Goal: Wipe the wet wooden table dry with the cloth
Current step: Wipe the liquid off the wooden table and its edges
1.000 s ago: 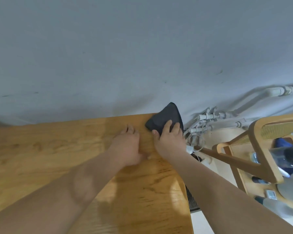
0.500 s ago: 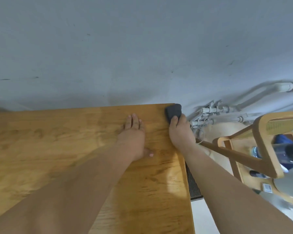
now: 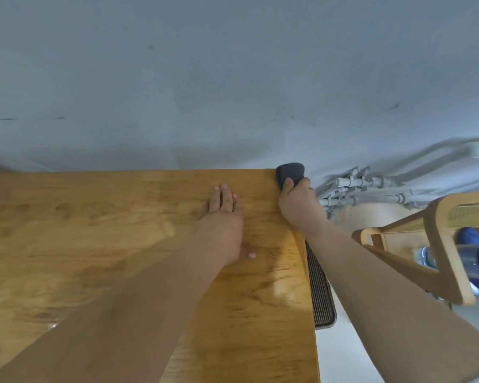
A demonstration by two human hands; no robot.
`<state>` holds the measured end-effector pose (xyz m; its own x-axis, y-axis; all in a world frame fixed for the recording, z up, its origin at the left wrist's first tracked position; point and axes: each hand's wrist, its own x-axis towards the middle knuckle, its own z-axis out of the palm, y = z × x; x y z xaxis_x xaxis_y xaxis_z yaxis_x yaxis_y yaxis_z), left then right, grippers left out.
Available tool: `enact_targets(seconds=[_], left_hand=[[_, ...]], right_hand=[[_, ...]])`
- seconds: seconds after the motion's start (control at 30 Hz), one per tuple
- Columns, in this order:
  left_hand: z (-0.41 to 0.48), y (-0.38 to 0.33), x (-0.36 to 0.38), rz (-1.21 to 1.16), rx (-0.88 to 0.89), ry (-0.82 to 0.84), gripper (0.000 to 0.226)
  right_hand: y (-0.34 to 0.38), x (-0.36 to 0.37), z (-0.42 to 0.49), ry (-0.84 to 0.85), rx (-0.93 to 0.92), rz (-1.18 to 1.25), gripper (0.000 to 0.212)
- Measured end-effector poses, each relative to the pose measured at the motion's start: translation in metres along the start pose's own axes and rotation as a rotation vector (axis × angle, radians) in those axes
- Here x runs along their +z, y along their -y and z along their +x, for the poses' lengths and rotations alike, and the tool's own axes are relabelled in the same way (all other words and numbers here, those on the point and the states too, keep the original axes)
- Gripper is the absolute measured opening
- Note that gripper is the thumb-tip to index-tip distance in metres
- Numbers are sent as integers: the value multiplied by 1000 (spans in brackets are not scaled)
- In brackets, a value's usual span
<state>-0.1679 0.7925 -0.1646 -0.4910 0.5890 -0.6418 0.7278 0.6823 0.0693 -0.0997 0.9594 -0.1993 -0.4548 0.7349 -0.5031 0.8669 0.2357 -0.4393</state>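
Note:
The wooden table [image 3: 94, 230] fills the lower left, its far edge against a grey wall. A dark cloth [image 3: 290, 172] is bunched at the table's far right corner, partly hanging over the edge. My right hand [image 3: 297, 201] grips the cloth from below, with the thumb on the tabletop side and the fingers wrapped over the table's right edge. My left hand [image 3: 221, 217] lies flat on the wood, palm down, fingers together pointing to the wall, a hand's width left of the cloth. A glossy sheen shows on the wood near the front right.
White pipes [image 3: 357, 189] run along the wall base right of the table. A wooden chair [image 3: 443, 239] stands at the right with blue and dark items on it. A ribbed dark mat [image 3: 320, 288] lies on the floor beside the table's right edge.
My right hand has carried the cloth from on top of the corner out to the table's right edge, and the cloth is now bunched smaller. My left hand has slid slightly towards the wall.

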Motion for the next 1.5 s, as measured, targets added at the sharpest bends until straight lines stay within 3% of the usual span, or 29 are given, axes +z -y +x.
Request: enact_targets(seconds=[0.2,0.47,0.57,0.67,0.83,1.13,1.4,1.5], left_hand=[[1,1,0,5,-3,11,134],[-8,5,-2,-1,-8,-4,133],[-34,-10,3,8,7,-93,114],[-77,-33,27,-32,150,-148,89],[-134,-58,80,-50,292,-84,86],[-141,-71,92,102,237,12,100],[-154,-76,105,83,171,7,96],[-169,-88,109,123,248,-29,89]], right_hand=[[12,2,16,-25,-51,-7,57],[-98,31,-140,8,-50,16,62],[-145,40,-213,50,23,18,63],[-173,45,-257,89,69,35,62],[-163,40,-236,134,120,7,48],[-87,22,-114,90,58,106,59],[-168,50,-228,10,29,130,50],[-214,71,-301,-54,82,70,37]])
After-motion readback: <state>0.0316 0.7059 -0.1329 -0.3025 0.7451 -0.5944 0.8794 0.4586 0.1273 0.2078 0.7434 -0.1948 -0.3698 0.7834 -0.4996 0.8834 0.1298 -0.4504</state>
